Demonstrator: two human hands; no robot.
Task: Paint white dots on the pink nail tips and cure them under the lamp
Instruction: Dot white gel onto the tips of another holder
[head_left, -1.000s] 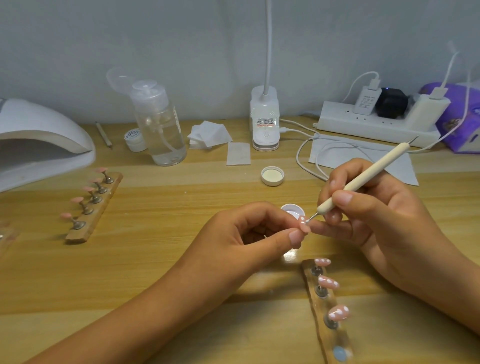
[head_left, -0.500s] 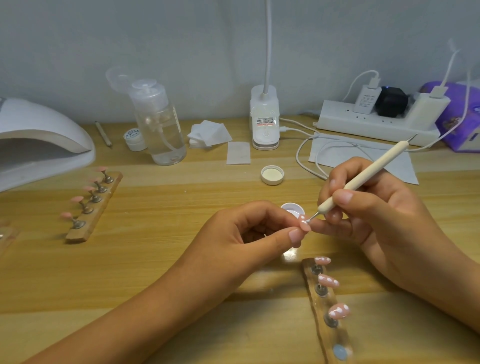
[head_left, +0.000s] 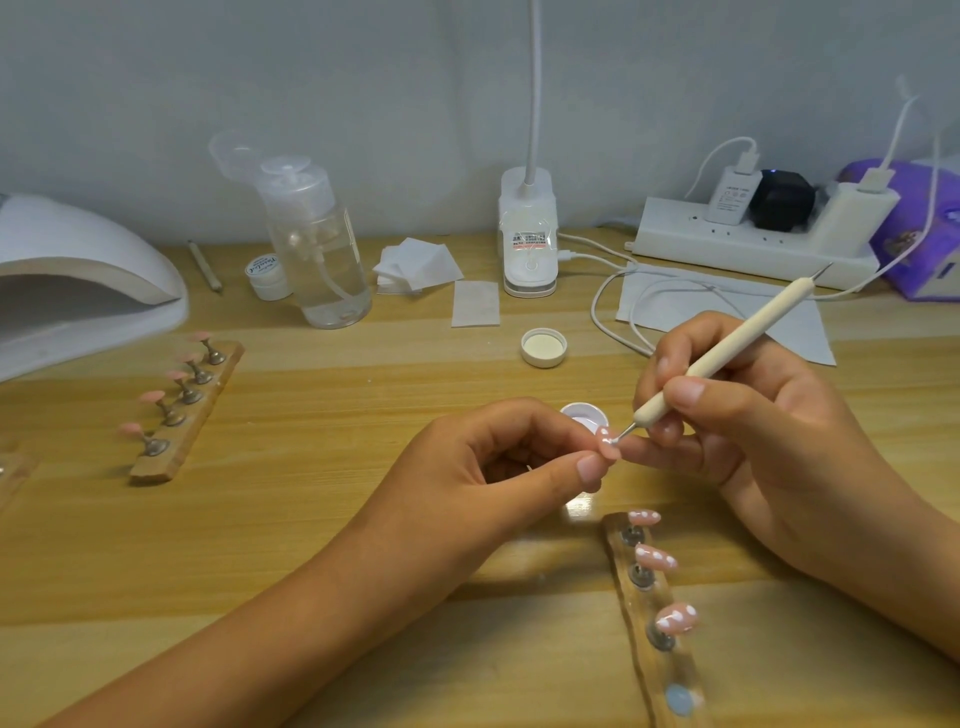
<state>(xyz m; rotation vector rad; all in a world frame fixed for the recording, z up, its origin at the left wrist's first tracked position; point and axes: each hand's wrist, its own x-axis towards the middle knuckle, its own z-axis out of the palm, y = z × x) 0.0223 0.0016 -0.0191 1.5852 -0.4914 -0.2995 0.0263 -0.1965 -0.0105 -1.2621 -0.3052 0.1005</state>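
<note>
My left hand (head_left: 498, 467) pinches a pink nail tip (head_left: 605, 440) between thumb and forefinger at the table's middle. My right hand (head_left: 769, 447) grips a cream dotting tool (head_left: 727, 358) like a pen, its metal point touching that tip. Just behind sits a small open pot of white paint (head_left: 584, 414). A wooden holder (head_left: 655, 618) at the front right carries three pink tips with white dots and one bare peg. A second wooden holder (head_left: 187, 410) at the left carries several plain pink tips. The white curing lamp (head_left: 78, 286) stands at the far left.
A clear pump bottle (head_left: 317, 254), a small white jar (head_left: 266, 275), cotton pads (head_left: 415, 267), a loose white cap (head_left: 543, 347), a desk lamp base (head_left: 529, 244), a power strip (head_left: 753, 239) with cables and a purple tissue pack (head_left: 919, 228) line the back of the wooden table (head_left: 260, 545).
Both hands hold nearly the same pose; the tool's point has shifted slightly on the held nail tip.
</note>
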